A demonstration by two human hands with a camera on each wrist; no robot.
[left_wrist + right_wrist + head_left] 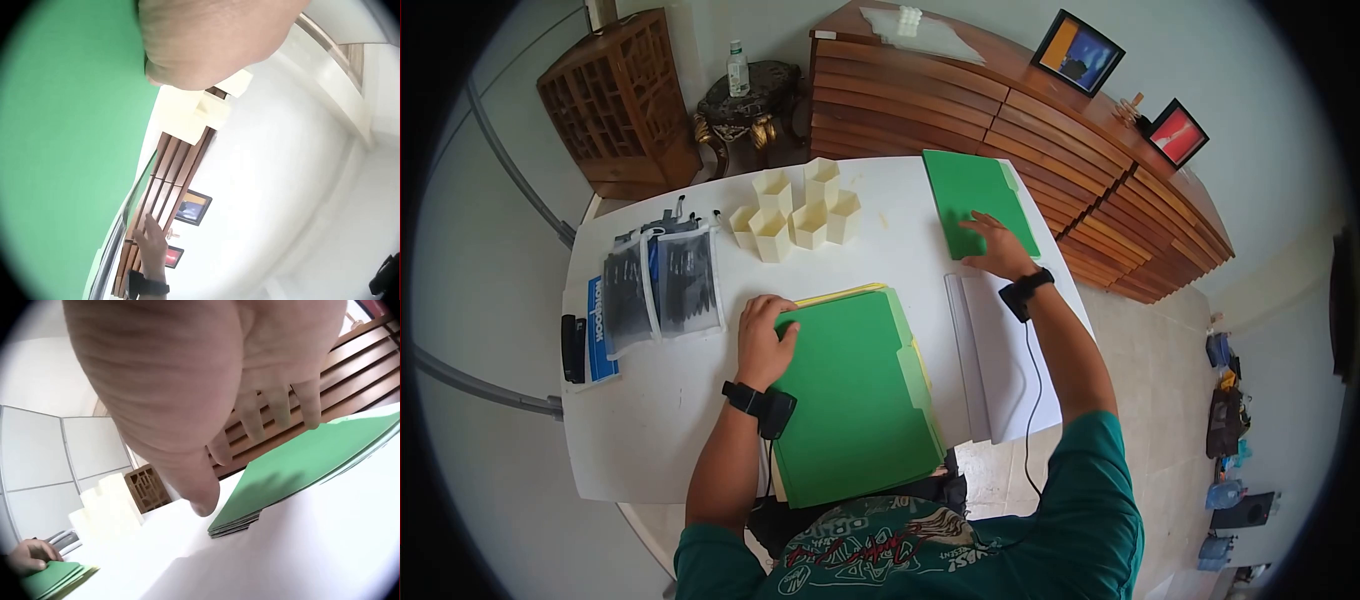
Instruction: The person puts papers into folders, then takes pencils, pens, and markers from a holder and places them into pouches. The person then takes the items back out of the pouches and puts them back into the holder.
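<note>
A stack of green file folders, with a yellow edge showing beneath, lies at the front of the table. My left hand rests on its upper left corner, fingers extended along the edge and thumb over the green cover. Farther back on the right is a second stack of green folders. Over that stack's near end, my right hand is spread with nothing in its grip. The right wrist view shows its fingers reaching above the green cover, which carries the hand's shadow.
White paper sheets lie between the right forearm and the near folders. Cream hexagonal holders stand at the back. To the left are zip pouches, a blue packet and a black stapler-like object. A wooden dresser stands behind the white table.
</note>
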